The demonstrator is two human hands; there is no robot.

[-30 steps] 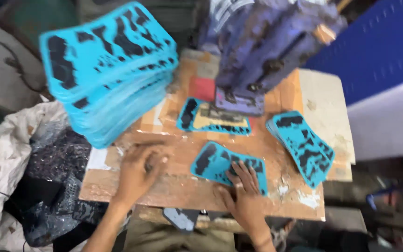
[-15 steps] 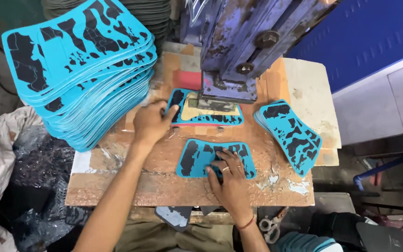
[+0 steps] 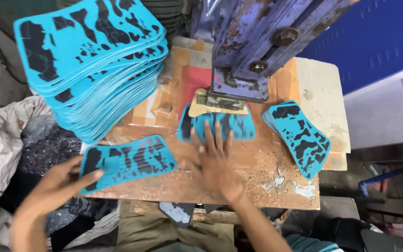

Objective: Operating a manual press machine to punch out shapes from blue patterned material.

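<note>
My left hand [image 3: 59,184] grips the left end of a turquoise sheet with black patches [image 3: 129,161] at the near left edge of the worn wooden bench [image 3: 253,179]. My right hand [image 3: 215,156] lies flat, fingers spread, on a second turquoise sheet [image 3: 239,126] that reaches under the blue metal press [image 3: 253,46]. A tan die plate [image 3: 211,108] sits on that sheet below the press head.
A tall stack of turquoise sheets [image 3: 94,65] fills the left side. A small pile of cut turquoise pieces [image 3: 299,135] lies at the right. A crumpled sack with dark scraps [image 3: 19,154] hangs at the left. A blue wall [image 3: 378,37] stands at the right.
My left hand has pulled one sheet away from the press to the bench's near left edge. My right hand has pushed the other sheet forward under the press.
</note>
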